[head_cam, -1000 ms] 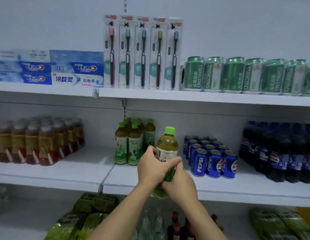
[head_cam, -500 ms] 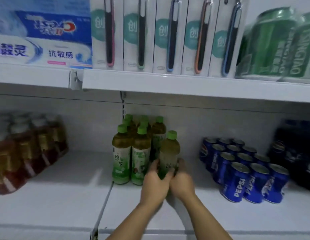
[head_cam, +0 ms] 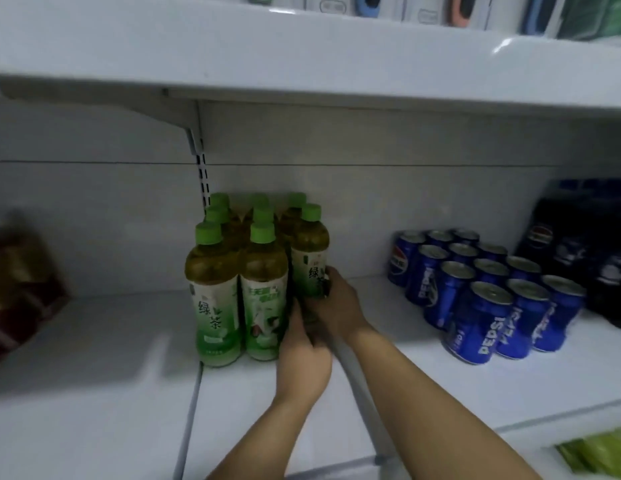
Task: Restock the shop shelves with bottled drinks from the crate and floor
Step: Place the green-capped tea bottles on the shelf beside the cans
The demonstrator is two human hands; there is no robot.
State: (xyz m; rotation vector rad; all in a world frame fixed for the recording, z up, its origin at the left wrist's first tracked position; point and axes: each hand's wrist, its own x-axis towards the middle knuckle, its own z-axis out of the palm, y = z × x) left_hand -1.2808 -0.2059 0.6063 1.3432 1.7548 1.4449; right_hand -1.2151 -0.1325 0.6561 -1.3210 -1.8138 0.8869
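Both hands are closed round the lower half of one green tea bottle. The left hand cups its base from the front, and the right hand wraps the label on the side away from the block of green tea bottles. The bottle stands upright on the shelf, against the block's right side and seemingly one row back from the block's front row.

The step looks like seating this bottle into the block. To do it well, press the base flat on the shelf before letting go. Slide it sideways until it touches its neighbour, and turn the label to face front like the others. These bottles are tall and narrow, so a knock high up would likely tip one. Loosen the fingers low down and draw both hands straight back from the block, clear of the front row. The Pepsi cans stand well to the right of the block, so they should not hinder the right arm.
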